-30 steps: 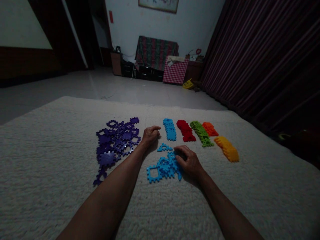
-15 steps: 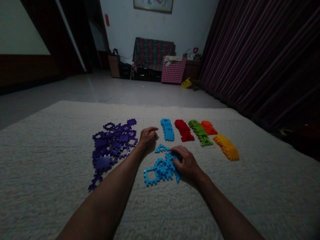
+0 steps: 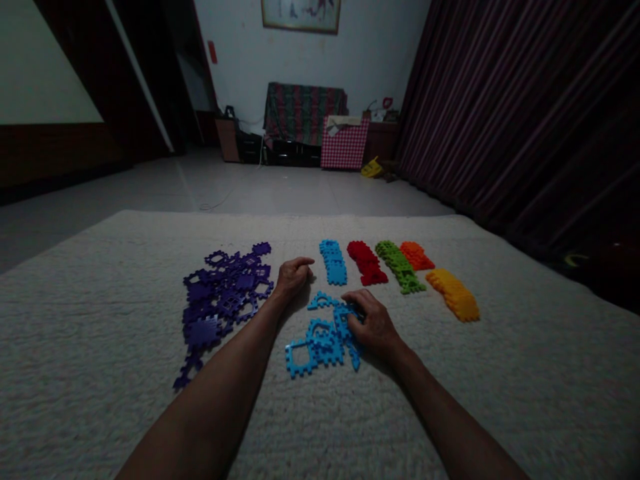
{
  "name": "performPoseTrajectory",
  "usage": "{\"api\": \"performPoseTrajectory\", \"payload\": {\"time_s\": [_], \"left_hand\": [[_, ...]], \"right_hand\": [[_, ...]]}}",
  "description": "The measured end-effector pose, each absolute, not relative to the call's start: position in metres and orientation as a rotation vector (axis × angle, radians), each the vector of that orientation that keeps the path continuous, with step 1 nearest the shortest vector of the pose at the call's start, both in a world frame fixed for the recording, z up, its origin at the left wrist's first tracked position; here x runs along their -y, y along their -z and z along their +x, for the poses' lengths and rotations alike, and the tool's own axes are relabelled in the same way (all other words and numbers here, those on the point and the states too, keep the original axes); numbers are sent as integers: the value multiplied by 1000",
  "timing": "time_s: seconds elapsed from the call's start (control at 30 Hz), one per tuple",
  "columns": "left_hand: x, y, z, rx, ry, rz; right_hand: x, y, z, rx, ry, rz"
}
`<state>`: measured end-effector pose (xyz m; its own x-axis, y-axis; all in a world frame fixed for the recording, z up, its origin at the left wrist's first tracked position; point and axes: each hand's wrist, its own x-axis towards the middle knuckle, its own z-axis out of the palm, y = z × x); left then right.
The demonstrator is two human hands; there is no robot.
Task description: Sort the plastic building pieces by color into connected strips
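My right hand (image 3: 373, 323) is closed on a light-blue toothed interlocking plastic tile (image 3: 343, 319), tilted up from the small heap. Beside it lie more light-blue tiles: a square frame (image 3: 289, 361), several overlapping pieces (image 3: 333, 353) and an arched piece (image 3: 320, 301) just beyond. My left hand (image 3: 295, 277) rests on the cream quilted cover (image 3: 320, 427) with its fingers curled in, and no tile shows in it. It lies between a spread of purple tiles (image 3: 205, 331) and an overlapping row of light-blue tiles (image 3: 334, 263).
Right of the light-blue row are rows of red tiles (image 3: 367, 263), green tiles (image 3: 400, 267), orange tiles (image 3: 417, 255) and yellow tiles (image 3: 454, 295). Beyond the cover's far edge is a tiled floor (image 3: 280, 193), with a low cabinet at the wall and a dark curtain (image 3: 480, 120) on the right.
My right hand has tilted the light-blue tile up a little from the heap. My left hand stays in place, and the camera view has shifted slightly.
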<state>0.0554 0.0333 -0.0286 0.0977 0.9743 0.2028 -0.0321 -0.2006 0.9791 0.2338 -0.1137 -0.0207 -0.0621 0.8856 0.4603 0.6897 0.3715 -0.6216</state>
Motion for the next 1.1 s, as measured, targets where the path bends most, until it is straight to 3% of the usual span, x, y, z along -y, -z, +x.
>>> {"api": "performPoseTrajectory", "payload": {"time_s": [0.33, 0.73, 1.1], "left_hand": [[-33, 28, 53, -1085, -1198, 1526], [-11, 29, 48, -747, -769, 1754], [7, 19, 46, -862, -696, 2110]], "right_hand": [[107, 28, 236, 1719, -220, -1376], [104, 32, 237, 1663, -179, -1377], [103, 32, 237, 1659, -176, -1362]]}}
